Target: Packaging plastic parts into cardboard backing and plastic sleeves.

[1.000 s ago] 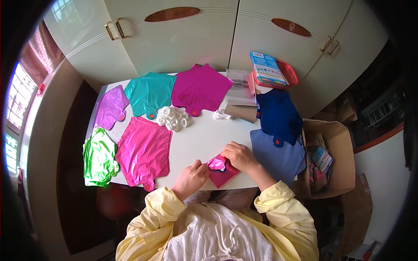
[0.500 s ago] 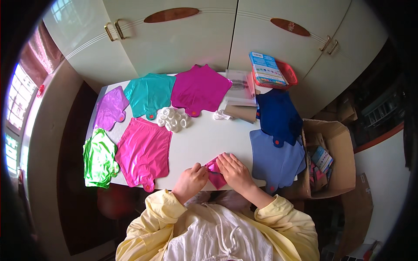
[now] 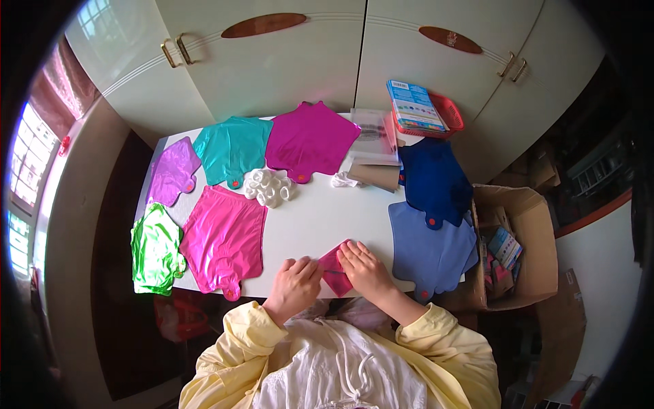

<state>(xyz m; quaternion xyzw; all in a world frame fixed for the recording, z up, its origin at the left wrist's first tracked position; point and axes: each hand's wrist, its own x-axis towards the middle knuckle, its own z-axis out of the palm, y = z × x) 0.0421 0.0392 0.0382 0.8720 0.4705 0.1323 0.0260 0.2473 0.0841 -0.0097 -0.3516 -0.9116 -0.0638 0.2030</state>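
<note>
A pink foil balloon [image 3: 334, 281], folded down to a small flat packet, lies near the front edge of the white table. My right hand [image 3: 368, 268] rests flat on its right part, fingers stretched out. At its left edge is my left hand [image 3: 296, 283], its fingers bent and closed on the foil; the fingertips are partly hidden. Left of my hands lie a stack of flat pink foil balloons [image 3: 226, 235] and a crumpled bright green one [image 3: 157, 249]. To the right are pale blue balloons [image 3: 430, 255], partly under dark blue ones [image 3: 436, 180].
Purple [image 3: 173, 169], teal [image 3: 231, 146] and magenta [image 3: 310, 140] balloons lie along the back. White ribbon rolls [image 3: 269, 187] sit mid-table. Clear plastic bags [image 3: 373, 140] and a red basket [image 3: 453, 112] with printed packets [image 3: 417, 105] stand behind. An open cardboard box [image 3: 535, 232] is at right.
My left hand has shifted slightly left, its fingers less tightly curled. The folded balloon lies flatter under my right hand, which stays almost in place.
</note>
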